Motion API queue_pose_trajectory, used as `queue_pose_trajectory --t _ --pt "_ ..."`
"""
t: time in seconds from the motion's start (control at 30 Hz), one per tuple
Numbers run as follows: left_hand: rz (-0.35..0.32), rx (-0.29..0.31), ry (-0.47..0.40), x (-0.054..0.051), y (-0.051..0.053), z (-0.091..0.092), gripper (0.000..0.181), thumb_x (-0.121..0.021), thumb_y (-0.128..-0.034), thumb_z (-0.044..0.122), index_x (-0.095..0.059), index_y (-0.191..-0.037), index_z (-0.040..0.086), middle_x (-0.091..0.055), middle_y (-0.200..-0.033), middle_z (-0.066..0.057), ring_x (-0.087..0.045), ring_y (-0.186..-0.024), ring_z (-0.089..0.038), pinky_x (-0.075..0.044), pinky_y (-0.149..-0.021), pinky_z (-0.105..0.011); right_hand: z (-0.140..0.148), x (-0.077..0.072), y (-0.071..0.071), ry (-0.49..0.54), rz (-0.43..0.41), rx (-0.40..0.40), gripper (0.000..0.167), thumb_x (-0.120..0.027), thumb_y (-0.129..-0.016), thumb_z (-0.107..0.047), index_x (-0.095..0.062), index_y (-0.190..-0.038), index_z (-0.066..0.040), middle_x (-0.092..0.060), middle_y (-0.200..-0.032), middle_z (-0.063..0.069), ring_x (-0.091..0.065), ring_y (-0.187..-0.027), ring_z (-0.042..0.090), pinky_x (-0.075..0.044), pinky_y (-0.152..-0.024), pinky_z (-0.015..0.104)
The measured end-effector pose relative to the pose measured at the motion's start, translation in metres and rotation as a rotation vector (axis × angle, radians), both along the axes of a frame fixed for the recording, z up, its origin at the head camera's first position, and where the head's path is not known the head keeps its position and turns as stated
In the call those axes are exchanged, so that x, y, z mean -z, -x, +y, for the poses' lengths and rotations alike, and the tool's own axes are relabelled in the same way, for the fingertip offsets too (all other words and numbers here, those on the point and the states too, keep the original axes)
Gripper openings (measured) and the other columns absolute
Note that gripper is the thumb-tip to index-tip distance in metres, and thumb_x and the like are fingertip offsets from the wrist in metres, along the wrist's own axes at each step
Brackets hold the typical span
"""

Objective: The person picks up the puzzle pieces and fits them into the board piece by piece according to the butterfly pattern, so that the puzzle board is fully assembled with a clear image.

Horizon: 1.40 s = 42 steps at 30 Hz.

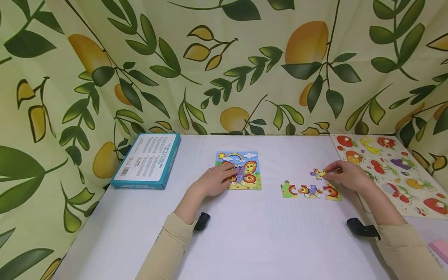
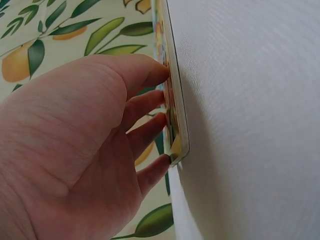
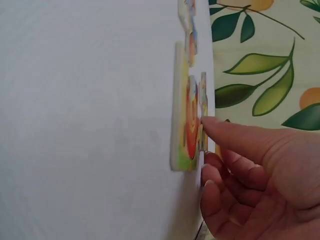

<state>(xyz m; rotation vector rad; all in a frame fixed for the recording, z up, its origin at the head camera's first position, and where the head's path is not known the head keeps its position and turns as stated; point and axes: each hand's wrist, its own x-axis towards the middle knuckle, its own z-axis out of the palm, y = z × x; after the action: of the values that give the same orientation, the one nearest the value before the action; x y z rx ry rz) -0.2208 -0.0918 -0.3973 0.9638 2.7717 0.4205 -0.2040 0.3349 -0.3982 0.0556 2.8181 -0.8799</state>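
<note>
My left hand (image 1: pixel 215 179) rests its fingertips on a square butterfly picture board (image 1: pixel 250 182). The left wrist view shows the thumb and fingers of that left hand (image 2: pixel 100 145) touching the face of the board (image 2: pixel 180 125), near its edge. At the right, my right hand (image 1: pixel 348 175) pinches a small jigsaw piece (image 1: pixel 319 175) in yellow and purple between thumb and fingers. Just below it lie three more pieces: a green and red one (image 1: pixel 289 190), a purple one (image 1: pixel 309 191) and a red and yellow one (image 1: pixel 334 192). They stand slightly apart from one another.
A teal and white box (image 1: pixel 147 161) lies at the back left. Behind the right hand is a large fruit picture board (image 1: pixel 395 175). A pink object (image 1: pixel 439 251) shows at the right edge. A leaf-patterned cloth (image 1: pixel 245 77) hangs behind the white table (image 1: pixel 245 241).
</note>
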Motion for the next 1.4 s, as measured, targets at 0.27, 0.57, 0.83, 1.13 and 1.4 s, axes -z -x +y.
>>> queue_pose_trajectory --t 0.27,0.57,0.83,1.13,1.4 --pt "-0.008 -0.011 -0.004 0.002 0.000 0.001 0.045 -0.050 -0.1003 0.018 -0.048 -0.146 0.017 -0.039 -0.152 -0.008 -0.035 -0.140 -0.027 -0.029 -0.113 -0.046 0.001 -0.004 0.000 -0.028 0.006 -0.075 0.056 -0.076 -0.084 -0.030 -0.056 -0.120 0.007 -0.057 -0.109 0.024 -0.051 -0.093 0.034 -0.048 -0.069 0.033" --pt "-0.003 -0.017 0.004 0.000 0.000 0.001 0.046 -0.050 -0.1005 0.018 -0.048 -0.146 0.018 -0.040 -0.152 -0.007 -0.036 -0.139 -0.026 -0.028 -0.114 -0.044 -0.002 -0.004 0.002 -0.008 -0.009 -0.121 0.037 -0.073 -0.087 -0.024 -0.060 -0.107 0.005 -0.060 -0.096 0.015 -0.051 -0.085 0.028 -0.046 -0.066 0.031" --pt "-0.007 -0.016 0.002 0.000 0.000 0.001 0.046 -0.051 -0.1004 0.018 -0.048 -0.146 0.018 -0.040 -0.152 -0.007 -0.036 -0.139 -0.026 -0.029 -0.113 -0.045 -0.014 -0.004 0.003 -0.027 0.049 -0.169 0.059 -0.075 -0.086 -0.032 -0.056 -0.126 0.007 -0.057 -0.113 0.023 -0.052 -0.096 0.033 -0.049 -0.075 0.037" --pt "0.008 -0.018 -0.001 0.001 -0.001 0.001 0.045 -0.050 -0.1002 0.018 -0.049 -0.145 0.018 -0.041 -0.151 -0.007 -0.036 -0.139 -0.025 -0.028 -0.114 -0.044 -0.019 -0.006 0.008 -0.034 0.022 -0.172 0.053 -0.077 -0.084 -0.032 -0.058 -0.116 0.006 -0.057 -0.097 0.014 -0.049 -0.089 0.029 -0.043 -0.069 0.033" --pt "0.006 -0.012 0.000 0.000 -0.001 0.001 0.045 -0.050 -0.1001 0.017 -0.049 -0.145 0.018 -0.041 -0.151 -0.007 -0.037 -0.139 -0.026 -0.029 -0.113 -0.045 -0.022 -0.003 0.007 0.095 0.026 -0.116 0.046 -0.074 -0.088 -0.030 -0.054 -0.116 0.001 -0.056 -0.101 0.012 -0.051 -0.094 0.029 -0.045 -0.069 0.029"
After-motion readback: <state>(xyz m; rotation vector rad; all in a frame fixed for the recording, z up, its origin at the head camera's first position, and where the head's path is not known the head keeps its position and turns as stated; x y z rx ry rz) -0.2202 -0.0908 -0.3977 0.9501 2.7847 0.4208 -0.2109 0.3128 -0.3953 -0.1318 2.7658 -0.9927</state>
